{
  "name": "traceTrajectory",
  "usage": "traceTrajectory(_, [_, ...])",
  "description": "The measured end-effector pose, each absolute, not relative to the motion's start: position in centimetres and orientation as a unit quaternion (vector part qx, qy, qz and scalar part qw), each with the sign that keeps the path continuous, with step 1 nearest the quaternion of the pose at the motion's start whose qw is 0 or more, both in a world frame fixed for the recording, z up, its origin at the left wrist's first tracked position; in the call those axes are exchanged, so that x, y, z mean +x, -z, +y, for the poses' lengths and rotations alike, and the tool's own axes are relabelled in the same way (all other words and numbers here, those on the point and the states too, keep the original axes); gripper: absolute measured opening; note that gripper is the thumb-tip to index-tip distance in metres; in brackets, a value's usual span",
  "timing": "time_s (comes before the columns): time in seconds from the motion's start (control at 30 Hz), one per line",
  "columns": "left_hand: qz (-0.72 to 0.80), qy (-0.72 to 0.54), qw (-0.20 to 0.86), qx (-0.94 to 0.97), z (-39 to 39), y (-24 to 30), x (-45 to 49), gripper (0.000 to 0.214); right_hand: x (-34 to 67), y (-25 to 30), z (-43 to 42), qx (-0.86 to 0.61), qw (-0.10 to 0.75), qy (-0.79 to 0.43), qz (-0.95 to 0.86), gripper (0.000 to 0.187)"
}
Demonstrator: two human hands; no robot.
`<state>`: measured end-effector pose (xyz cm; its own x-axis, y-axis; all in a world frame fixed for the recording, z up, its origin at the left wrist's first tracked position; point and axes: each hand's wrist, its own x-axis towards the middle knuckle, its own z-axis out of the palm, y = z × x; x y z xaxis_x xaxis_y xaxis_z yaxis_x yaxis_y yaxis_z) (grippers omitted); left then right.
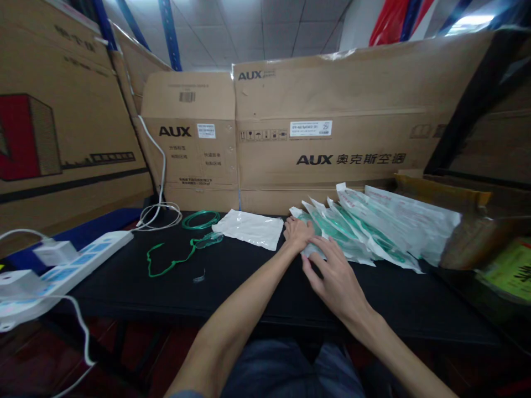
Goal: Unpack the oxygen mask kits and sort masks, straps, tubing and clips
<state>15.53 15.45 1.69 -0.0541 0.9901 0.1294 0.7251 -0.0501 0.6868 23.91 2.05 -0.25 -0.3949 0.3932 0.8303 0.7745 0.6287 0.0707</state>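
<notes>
My left hand (297, 232) reaches to the leftmost of several clear-and-white pouches (352, 229) that lean in an overlapping row. Its fingers are foreshortened and partly hidden, so their grip is unclear. Beside it, my right hand (334, 273) has thumb and fingers apart, the fingertips at the lower edge of that first pouch (313, 251). Green tubing and mask-like parts show through the pouches. Left of my hands, a flat white packet (249, 228) lies on the black table. Beyond it are a clear green mask (209, 240) with a green strap (170, 267) and coiled green tubing (201, 219).
A small clear piece (199, 277) lies nearer the front edge. At left are a white power strip (91, 257) with plugs and a white cable (161, 160). Cardboard panels (269, 166) wall the back. A brown wrapped package (468, 237) stands at right.
</notes>
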Motion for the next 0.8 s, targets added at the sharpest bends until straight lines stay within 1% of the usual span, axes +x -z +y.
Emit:
traceTrajectory(0.17, [0.595,-0.338,0.141,0.715,13.9,-3.6,10.8,0.057,23.0,0.2,1.5,-0.352,0.457,0.174,-0.798,0.012])
traceTrajectory(0.2, [0.58,-0.338,0.131,0.729,13.5,-3.9,9.2,0.054,22.9,0.1,1.3,-0.355,0.46,0.165,-0.797,0.013])
traceTrajectory(0.3, [0.566,-0.337,0.097,0.746,11.8,-4.7,2.7,0.035,22.4,0.2,1.0,-0.36,0.457,0.143,-0.801,0.017])
traceTrajectory(0.37, [0.582,-0.346,0.063,0.733,10.7,-4.8,-2.3,0.028,21.9,0.5,0.9,-0.359,0.454,0.123,-0.806,0.017])
traceTrajectory(0.47, [0.625,-0.342,0.02,0.701,9.3,-4.3,-9.3,0.031,20.8,1.1,0.8,-0.352,0.457,0.091,-0.812,0.017])
traceTrajectory(0.53, [0.65,-0.327,0.015,0.685,8.8,-3.5,-12.6,0.031,20.0,1.5,0.7,-0.341,0.457,0.073,-0.819,0.017])
traceTrajectory(0.7, [0.654,-0.317,0.01,0.687,7.8,-1.9,-15.3,0.02,19.1,1.6,0.4,-0.32,0.452,0.033,-0.832,0.02])
traceTrajectory(0.8, [0.638,-0.355,-0.037,0.682,6.3,-2.6,-13.6,0.02,18.7,1.1,0.1,-0.327,0.491,-0.022,-0.807,0.022])
